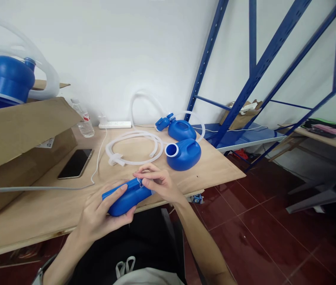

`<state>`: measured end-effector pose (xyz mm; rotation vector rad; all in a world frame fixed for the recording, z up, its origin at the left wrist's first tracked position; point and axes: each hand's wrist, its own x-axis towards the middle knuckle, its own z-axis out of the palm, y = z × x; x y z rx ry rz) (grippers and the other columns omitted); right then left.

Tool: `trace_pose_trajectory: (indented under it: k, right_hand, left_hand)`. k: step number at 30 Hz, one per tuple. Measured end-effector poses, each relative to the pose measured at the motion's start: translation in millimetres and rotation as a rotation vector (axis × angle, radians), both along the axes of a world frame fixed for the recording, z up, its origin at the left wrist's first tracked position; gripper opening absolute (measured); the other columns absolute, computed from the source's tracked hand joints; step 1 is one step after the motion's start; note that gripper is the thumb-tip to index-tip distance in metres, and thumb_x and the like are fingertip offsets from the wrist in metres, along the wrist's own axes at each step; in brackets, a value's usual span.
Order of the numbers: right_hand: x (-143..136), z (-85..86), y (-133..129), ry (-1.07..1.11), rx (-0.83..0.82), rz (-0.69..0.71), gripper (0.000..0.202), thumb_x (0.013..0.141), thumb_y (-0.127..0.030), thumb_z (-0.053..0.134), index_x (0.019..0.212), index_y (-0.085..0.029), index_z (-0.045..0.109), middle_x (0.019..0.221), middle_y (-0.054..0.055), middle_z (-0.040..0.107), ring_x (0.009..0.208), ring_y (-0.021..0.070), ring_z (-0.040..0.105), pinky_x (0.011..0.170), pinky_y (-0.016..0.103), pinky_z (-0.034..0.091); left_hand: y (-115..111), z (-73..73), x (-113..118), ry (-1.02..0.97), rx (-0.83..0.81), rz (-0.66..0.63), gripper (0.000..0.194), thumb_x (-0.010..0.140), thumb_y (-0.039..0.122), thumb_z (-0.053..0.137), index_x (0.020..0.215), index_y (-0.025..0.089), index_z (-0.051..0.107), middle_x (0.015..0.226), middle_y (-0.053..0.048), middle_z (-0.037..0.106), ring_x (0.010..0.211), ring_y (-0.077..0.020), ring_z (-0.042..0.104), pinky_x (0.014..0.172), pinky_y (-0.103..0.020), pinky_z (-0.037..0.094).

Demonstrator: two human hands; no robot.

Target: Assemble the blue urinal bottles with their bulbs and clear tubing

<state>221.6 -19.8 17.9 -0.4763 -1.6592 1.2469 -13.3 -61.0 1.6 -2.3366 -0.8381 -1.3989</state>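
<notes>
A blue plastic bottle (130, 201) lies tilted in my left hand (102, 211), over the table's front edge. The left thumb presses along its top while the other fingers support it from beneath. At its right end, my right hand (157, 182) pinches a small pale loop with thumb and fingertips; what the loop is made of cannot be made out. Further back stands a blue handled bottle (187, 158), its wide, white-rimmed mouth facing left. Behind that one is another blue bottle (181, 130) with a blue neck piece and a clear tube. A coiled clear tube (133, 161) rests beyond my hands.
To the left, a cardboard box (22, 134) holds blue bottles (12, 77) and tubing. A phone (75, 163), a water bottle (85, 122) and a white power strip (114, 124) are on the wooden table (46, 209). Blue metal shelving (233, 138) rises at right.
</notes>
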Motion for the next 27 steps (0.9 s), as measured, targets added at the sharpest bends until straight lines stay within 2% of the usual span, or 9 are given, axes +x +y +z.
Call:
trace_pose_trajectory:
  k: [3,8,12,15,19,23,27]
  right_hand:
    - [-2.5,4.3,-5.3,-0.027,0.017,-0.043,0.033,0.096,-0.046,0.075,0.121,-0.027,0.082,0.12,0.007,0.068,0.112,0.0188,0.068,0.105,0.036,0.055]
    - [-8.6,13.0,-12.3,-0.12,0.139,-0.038,0.036,0.104,-0.047,0.062,0.13,-0.027,0.077,0.125,0.008,0.076,0.126,0.0224,0.065,0.114,0.041,0.049]
    - [-5.4,14.5,-13.8,-0.195,0.191,-0.027,0.046,0.106,-0.053,0.054,0.142,-0.027,0.07,0.136,0.009,0.072,0.132,0.0224,0.06,0.119,0.042,0.044]
    - [2.6,16.2,-14.0,-0.224,0.116,0.052,0.05,0.108,-0.053,0.051,0.146,-0.024,0.066,0.14,0.01,0.068,0.13,0.0209,0.061,0.117,0.04,0.044]
    - [12.7,19.6,-11.5,-0.201,-0.018,0.155,0.045,0.106,-0.053,0.056,0.13,-0.023,0.077,0.127,0.008,0.073,0.123,0.0219,0.066,0.111,0.036,0.049]
    - [16.9,21.8,-7.7,-0.196,-0.082,0.19,0.041,0.098,-0.055,0.067,0.115,-0.021,0.083,0.116,0.008,0.079,0.118,0.0239,0.071,0.104,0.035,0.055]
    - [18.5,24.1,-9.2,-0.198,-0.184,0.155,0.038,0.088,-0.053,0.079,0.11,-0.022,0.085,0.109,0.007,0.082,0.111,0.0244,0.075,0.097,0.034,0.06]
  left_hand:
    - [-0.6,-0.1,-0.2,-0.014,-0.019,-0.022,0.066,0.08,0.028,0.087,0.14,0.022,0.06,0.12,-0.012,0.078,0.103,-0.0295,0.079,0.087,-0.041,0.068]
    - [-1.7,-1.2,-2.6,-0.029,0.002,-0.022,0.07,0.078,0.026,0.088,0.141,0.022,0.059,0.121,-0.012,0.077,0.104,-0.03,0.079,0.088,-0.041,0.068]
    - [-0.2,-2.7,-6.6,-0.017,0.002,-0.008,0.072,0.076,0.027,0.09,0.141,0.022,0.059,0.12,-0.012,0.077,0.103,-0.0296,0.079,0.086,-0.041,0.068]
    - [0.2,-0.8,-6.3,-0.026,-0.005,-0.052,0.07,0.077,0.027,0.088,0.14,0.022,0.06,0.118,-0.011,0.078,0.1,-0.0287,0.08,0.085,-0.04,0.069]
    - [-2.2,2.9,-0.9,-0.036,-0.044,-0.13,0.066,0.078,0.029,0.086,0.139,0.022,0.062,0.114,-0.011,0.08,0.099,-0.0287,0.08,0.084,-0.04,0.069]
    - [-4.7,1.9,1.3,-0.065,-0.052,-0.135,0.066,0.077,0.028,0.083,0.139,0.02,0.063,0.109,-0.009,0.081,0.093,-0.0273,0.081,0.08,-0.036,0.069]
    - [-6.5,0.5,-3.5,-0.055,-0.145,-0.134,0.064,0.075,0.03,0.082,0.137,0.021,0.064,0.111,-0.009,0.081,0.089,-0.0266,0.081,0.079,-0.036,0.069]
